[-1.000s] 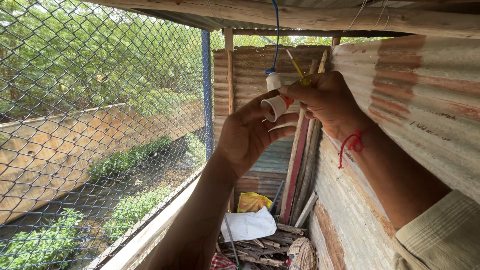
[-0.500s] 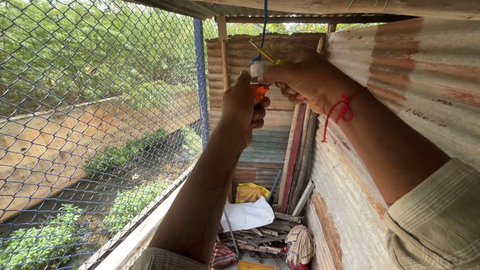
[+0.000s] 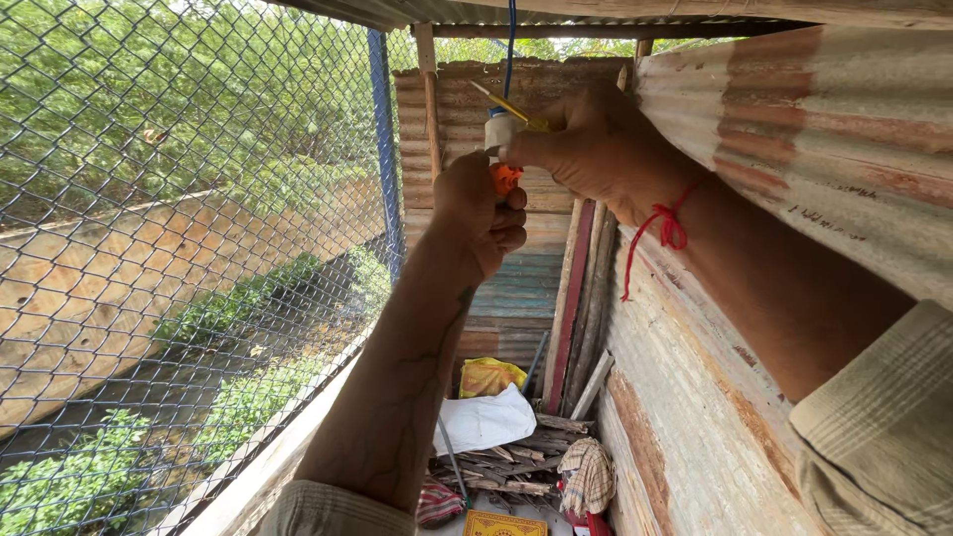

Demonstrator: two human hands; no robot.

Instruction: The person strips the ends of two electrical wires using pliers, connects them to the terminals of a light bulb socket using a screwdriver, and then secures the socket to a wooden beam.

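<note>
It's a tight strip to work in: chain-link fence (image 3: 179, 248) close on the left, rusty corrugated sheet wall (image 3: 794, 199) hard on the right, open air only straight ahead at head height. A white lamp holder (image 3: 499, 129) hangs there from a blue cord (image 3: 511, 50). The right hand (image 3: 596, 149) has its grip closed round the holder's side. Just beneath, the left hand (image 3: 481, 213) pinches a small orange part (image 3: 506, 179) against the holder's underside.

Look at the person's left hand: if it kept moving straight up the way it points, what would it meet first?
Likely the white lamp holder hanging above the left hand, already gripped by the right hand; depth is unclear.
</note>
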